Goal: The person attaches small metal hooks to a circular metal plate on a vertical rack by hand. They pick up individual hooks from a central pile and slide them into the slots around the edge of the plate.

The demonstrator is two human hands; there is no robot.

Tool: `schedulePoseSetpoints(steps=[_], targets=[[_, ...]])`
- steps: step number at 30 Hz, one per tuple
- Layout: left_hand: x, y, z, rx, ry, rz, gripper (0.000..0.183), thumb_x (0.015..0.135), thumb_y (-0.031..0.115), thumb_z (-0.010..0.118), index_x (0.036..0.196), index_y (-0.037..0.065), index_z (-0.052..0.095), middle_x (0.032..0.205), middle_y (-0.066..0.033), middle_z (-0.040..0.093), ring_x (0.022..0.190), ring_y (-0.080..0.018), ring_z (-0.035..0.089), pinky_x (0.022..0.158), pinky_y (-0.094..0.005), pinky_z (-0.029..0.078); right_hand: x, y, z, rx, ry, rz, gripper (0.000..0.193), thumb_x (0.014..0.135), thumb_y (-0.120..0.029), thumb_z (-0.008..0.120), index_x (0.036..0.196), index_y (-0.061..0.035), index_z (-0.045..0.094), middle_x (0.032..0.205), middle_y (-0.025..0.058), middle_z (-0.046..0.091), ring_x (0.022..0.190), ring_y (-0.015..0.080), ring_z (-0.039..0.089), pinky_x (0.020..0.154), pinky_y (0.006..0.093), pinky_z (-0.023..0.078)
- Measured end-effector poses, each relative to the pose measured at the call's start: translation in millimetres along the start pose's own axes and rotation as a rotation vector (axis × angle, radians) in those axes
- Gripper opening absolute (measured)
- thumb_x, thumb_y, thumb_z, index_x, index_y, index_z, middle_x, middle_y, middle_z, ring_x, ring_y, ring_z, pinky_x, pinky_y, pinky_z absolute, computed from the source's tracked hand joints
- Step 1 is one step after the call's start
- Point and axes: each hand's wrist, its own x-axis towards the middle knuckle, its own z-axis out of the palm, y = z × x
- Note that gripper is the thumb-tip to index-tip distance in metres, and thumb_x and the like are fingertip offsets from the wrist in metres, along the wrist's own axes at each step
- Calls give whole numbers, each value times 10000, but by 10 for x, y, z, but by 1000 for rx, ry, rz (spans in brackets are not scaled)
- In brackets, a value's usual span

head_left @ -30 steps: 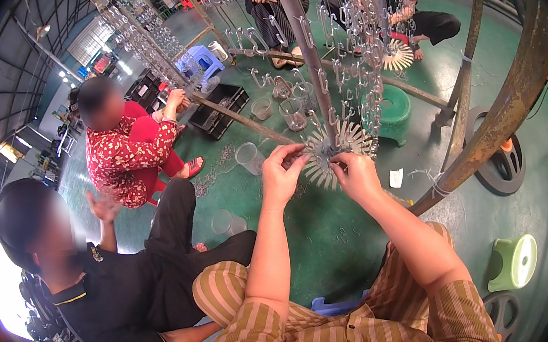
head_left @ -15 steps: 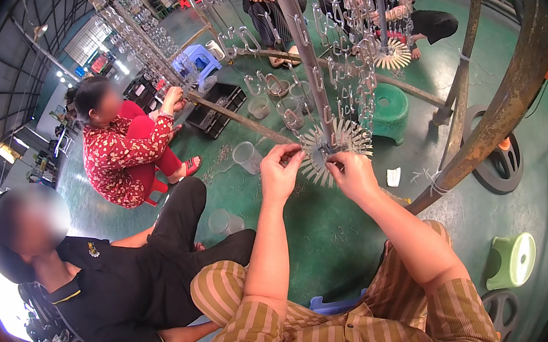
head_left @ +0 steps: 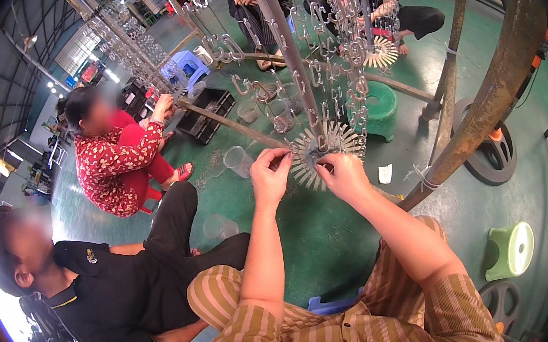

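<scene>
A round fan of pale flat strips (head_left: 306,176) hangs at the lower end of a metal pole (head_left: 297,75) before me. My left hand (head_left: 270,176) is at the fan's left edge, thumb and forefinger pinched together. Close to the fan's middle, my right hand (head_left: 348,176) is closed in a pinch too. Whatever lies between the fingertips of either hand is too small or hidden to make out. Many metal hooks and links (head_left: 349,49) dangle in strands around the pole, just above and behind the fan.
A person in black (head_left: 106,289) sits close at my left; another in red (head_left: 109,158) sits farther off. Clear plastic cups (head_left: 238,162), a black crate (head_left: 205,115) and a green stool (head_left: 381,109) stand beyond. A rusty bent pipe (head_left: 483,125) slants along my right, near a light-green stool (head_left: 513,249).
The whole view has shifted slightly, so the scene sits a little farther left. Both hands stay at the fan in much the same pinches. The person in black has turned their head.
</scene>
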Motion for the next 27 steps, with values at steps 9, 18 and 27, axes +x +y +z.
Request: schedulePoseSetpoints(steps=[9, 18, 27], targets=[[-14, 104, 56, -14, -47, 30, 141, 767, 58, 676, 881, -24, 664, 793, -47, 619, 661, -97, 546, 613, -223, 434, -26, -30, -57, -46, -38, 7, 173, 762, -151, 656, 838, 3, 676, 661, 172, 634, 584, 267, 640, 580, 343, 496], [-38, 230, -137, 105, 105, 37, 131, 779, 61, 669, 872, -30, 671, 747, -54, 631, 632, -90, 531, 587, -224, 421, -25, -110, -131, -120, -103, 62, 196, 747, -195, 678, 793, -5, 681, 599, 147, 618, 526, 262, 613, 534, 343, 476], [-292, 472, -172, -74, -51, -97, 87, 785, 32, 650, 838, -34, 666, 805, -74, 646, 741, -113, 592, 679, -235, 468, -62, -229, -172, 126, -207, -152, 206, 757, -163, 687, 877, 3, 664, 667, 119, 636, 503, 183, 600, 509, 306, 478]])
